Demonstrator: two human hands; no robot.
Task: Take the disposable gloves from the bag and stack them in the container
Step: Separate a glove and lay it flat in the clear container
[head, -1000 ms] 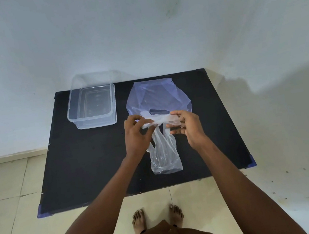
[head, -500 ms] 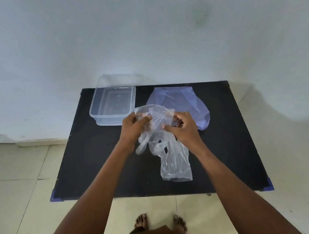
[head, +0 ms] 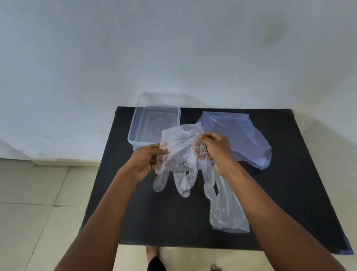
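Both hands were raised above the black table [head: 276, 167], holding one clear disposable glove [head: 181, 155] spread between them. The left hand [head: 145, 160] pinched the glove's left edge between thumb and fingers; the right hand [head: 217, 149] pinched the right edge, fingers curled onto the film. The glove's cuff stood up above the two hands and its fingers hung down below them, toward the person. A second piece of clear film [head: 226, 206] hung below the right hand and trailed toward the near table edge; it was probably another glove held in that same hand, though the blur made it hard to tell where it was gripped. The pale blue bag [head: 239, 136] lay flat on the table just beyond and to the right of the right hand, partly hidden by it. The clear container [head: 146, 123] sat on the table beyond the left hand, open and against the white wall [head: 158, 34], its near rim partly covered by the held glove. No glove was seen inside the container.
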